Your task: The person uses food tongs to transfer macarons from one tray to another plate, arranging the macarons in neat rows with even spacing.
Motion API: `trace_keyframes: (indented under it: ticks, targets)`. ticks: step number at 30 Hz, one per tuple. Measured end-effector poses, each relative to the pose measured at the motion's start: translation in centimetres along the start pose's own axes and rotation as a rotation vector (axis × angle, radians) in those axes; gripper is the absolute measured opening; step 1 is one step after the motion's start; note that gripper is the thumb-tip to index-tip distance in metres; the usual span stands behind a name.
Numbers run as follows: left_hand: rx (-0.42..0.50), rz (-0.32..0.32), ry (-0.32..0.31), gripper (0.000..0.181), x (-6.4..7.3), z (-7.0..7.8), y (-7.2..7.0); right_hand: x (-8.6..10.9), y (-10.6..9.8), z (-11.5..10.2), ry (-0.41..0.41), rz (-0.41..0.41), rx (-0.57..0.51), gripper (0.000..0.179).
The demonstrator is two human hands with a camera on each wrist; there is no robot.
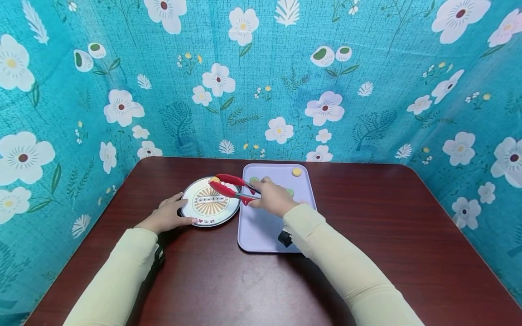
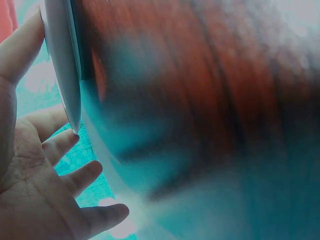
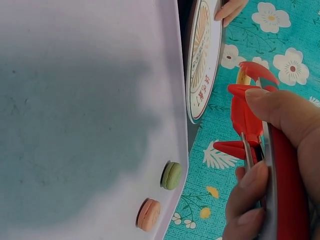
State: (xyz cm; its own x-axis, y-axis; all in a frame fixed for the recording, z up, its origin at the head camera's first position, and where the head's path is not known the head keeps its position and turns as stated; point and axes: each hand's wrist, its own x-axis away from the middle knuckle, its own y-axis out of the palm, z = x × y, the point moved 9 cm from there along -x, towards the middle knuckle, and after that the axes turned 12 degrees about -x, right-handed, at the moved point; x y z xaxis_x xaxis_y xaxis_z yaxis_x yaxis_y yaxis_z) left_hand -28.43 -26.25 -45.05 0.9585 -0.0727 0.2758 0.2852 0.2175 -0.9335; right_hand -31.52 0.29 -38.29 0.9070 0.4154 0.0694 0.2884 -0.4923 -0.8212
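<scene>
My right hand (image 1: 274, 197) grips red-and-metal tongs (image 1: 223, 189) above the plate's right part. Between the tong tips is a yellow macaron (image 3: 243, 78), over the far side of the plate in the head view. The white round plate (image 1: 210, 217), with a printed sunburst pattern and a dark rim, lies left of the tray. At its left rim my left hand (image 1: 165, 216) rests with fingers spread, thumb at the near edge. In the left wrist view, thumb and index finger touch the plate's edge (image 2: 64, 65) while the other fingers stretch out loosely.
A lavender tray (image 1: 261, 233) lies right of the plate, under my right forearm. On it are a yellow macaron (image 1: 296, 172), a green macaron (image 3: 173, 175) and a pink macaron (image 3: 149, 215), with more partly hidden. A floral curtain (image 1: 261, 90) hangs behind the dark wooden table (image 1: 387, 217).
</scene>
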Motion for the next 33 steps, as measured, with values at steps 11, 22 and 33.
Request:
trace_keyframes:
  ticks: [11, 22, 33]
  targets:
    - [0.003, -0.002, -0.003, 0.103, 0.0, 0.0, 0.0, -0.5, 0.6, -0.6, -0.008, -0.015, 0.04, 0.068]
    - [0.018, -0.004, -0.009, 0.103, 0.1, 0.0, -0.1, -0.9, 1.1, -1.0, -0.001, -0.023, 0.034, 0.067]
    - [0.012, 0.003, -0.006, 0.102, 0.0, -0.1, 0.0, -1.2, 1.7, -1.3, 0.022, -0.034, 0.024, 0.067]
